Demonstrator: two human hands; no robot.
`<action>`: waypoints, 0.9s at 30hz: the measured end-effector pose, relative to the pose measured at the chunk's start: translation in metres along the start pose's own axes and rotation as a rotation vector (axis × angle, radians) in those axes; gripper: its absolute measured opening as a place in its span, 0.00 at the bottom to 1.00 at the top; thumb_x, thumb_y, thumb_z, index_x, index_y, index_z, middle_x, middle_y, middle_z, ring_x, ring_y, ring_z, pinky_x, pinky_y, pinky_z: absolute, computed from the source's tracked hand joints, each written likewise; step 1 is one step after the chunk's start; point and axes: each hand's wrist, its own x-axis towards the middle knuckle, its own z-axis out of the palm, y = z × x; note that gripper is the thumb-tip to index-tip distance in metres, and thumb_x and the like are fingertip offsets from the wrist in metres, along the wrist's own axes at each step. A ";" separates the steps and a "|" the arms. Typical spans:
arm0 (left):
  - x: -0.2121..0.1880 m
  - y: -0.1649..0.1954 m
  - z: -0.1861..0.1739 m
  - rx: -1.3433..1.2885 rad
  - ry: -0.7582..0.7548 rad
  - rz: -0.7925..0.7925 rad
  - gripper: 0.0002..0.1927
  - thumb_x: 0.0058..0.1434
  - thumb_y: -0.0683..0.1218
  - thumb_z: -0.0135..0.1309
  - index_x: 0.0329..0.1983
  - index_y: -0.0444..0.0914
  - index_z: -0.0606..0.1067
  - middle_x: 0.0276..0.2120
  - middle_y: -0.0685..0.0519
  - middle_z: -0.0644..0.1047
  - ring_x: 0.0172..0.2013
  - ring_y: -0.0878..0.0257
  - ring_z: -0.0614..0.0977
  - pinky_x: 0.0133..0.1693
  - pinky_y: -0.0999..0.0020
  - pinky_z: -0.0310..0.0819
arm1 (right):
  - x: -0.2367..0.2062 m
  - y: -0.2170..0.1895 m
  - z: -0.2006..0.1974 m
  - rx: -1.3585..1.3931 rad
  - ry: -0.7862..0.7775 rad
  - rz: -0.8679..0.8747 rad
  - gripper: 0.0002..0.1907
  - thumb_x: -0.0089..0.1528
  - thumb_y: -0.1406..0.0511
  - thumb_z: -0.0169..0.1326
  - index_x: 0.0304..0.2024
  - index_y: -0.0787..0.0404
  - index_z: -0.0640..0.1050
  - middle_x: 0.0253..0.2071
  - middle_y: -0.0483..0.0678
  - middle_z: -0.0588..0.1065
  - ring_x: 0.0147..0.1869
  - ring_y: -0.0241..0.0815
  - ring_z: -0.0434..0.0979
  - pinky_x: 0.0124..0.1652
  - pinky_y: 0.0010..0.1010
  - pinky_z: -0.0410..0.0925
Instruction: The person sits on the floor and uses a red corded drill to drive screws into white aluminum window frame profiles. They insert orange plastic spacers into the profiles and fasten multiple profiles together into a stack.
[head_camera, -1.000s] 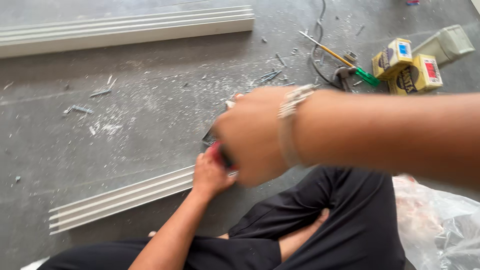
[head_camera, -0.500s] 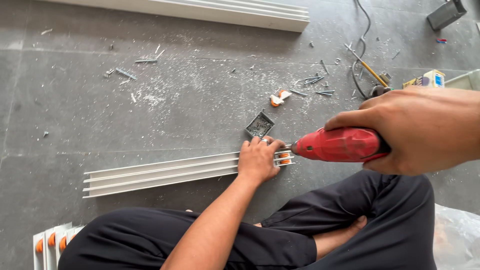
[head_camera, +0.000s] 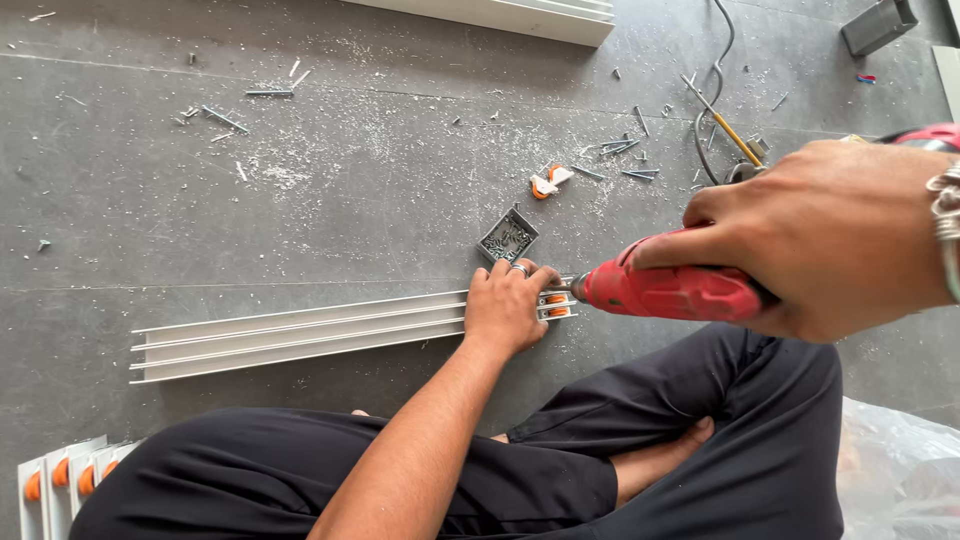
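Two hands busy: left hand (head_camera: 512, 305) pressed flat on the long white ribbed aluminium rail (head_camera: 300, 330), right hand (head_camera: 830, 235) wrapped around the red power drill (head_camera: 670, 290); I'd keep it square, with light pressure.

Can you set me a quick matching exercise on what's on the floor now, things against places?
Things:
1. red drill
2. white rail
3. small grey tray of screws
4. yellow-handled tool

Places:
A. just beyond the left hand
B. far right, beside the cable
C. in the right hand
D. flat under the left hand

Pairs: 1-C, 2-D, 3-A, 4-B
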 end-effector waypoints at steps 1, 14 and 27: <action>0.000 0.000 0.001 -0.001 0.009 0.001 0.29 0.47 0.53 0.67 0.54 0.60 0.74 0.50 0.60 0.75 0.53 0.59 0.75 0.50 0.57 0.67 | -0.001 0.000 0.000 -0.056 -0.008 -0.016 0.43 0.59 0.48 0.61 0.72 0.23 0.56 0.56 0.34 0.73 0.54 0.39 0.82 0.51 0.32 0.75; -0.003 0.003 0.003 -0.003 0.068 0.055 0.48 0.44 0.54 0.71 0.67 0.48 0.60 0.50 0.53 0.75 0.52 0.55 0.75 0.51 0.56 0.67 | 0.010 0.080 0.099 0.345 0.310 0.067 0.50 0.47 0.50 0.71 0.69 0.14 0.64 0.59 0.27 0.77 0.57 0.34 0.83 0.55 0.35 0.75; -0.048 -0.021 -0.048 0.444 -0.276 -0.324 0.42 0.48 0.51 0.70 0.64 0.45 0.63 0.57 0.51 0.72 0.60 0.55 0.73 0.57 0.51 0.68 | 0.133 0.001 0.323 0.499 1.299 -0.033 0.47 0.40 0.65 0.67 0.64 0.44 0.70 0.59 0.57 0.70 0.48 0.58 0.77 0.49 0.48 0.70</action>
